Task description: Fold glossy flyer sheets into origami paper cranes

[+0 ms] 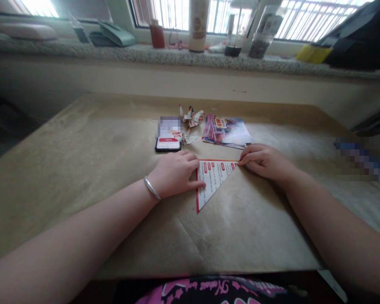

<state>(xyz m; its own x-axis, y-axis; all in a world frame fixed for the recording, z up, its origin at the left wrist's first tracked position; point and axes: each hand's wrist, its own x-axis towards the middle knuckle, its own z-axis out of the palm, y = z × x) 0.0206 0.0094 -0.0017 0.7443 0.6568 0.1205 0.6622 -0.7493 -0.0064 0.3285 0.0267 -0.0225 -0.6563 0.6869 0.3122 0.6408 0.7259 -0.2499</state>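
Note:
A sheet of printed paper folded into a triangle (213, 179), white with red labels and a red edge, lies on the table in front of me. My left hand (177, 174), with a silver bangle on its wrist, holds its left side, thumb on top and fingers by the upper left corner. At the sharp right corner, my right hand (261, 160) pinches the paper between thumb and fingertips. Just beyond my left hand sits a phone (168, 144), its screen partly blurred. Folded paper figures (193, 117) stand beside the phone, one partly overlapping it.
A stack of glossy printed flyers (229, 130) lies beyond my right hand. The beige-covered table (114, 126) reaches a wall below a granite windowsill (171, 55). On the sill stand a red bottle (157, 34), a tall pale container (199, 25) and clear jars. A blurred object (364, 160) lies far right.

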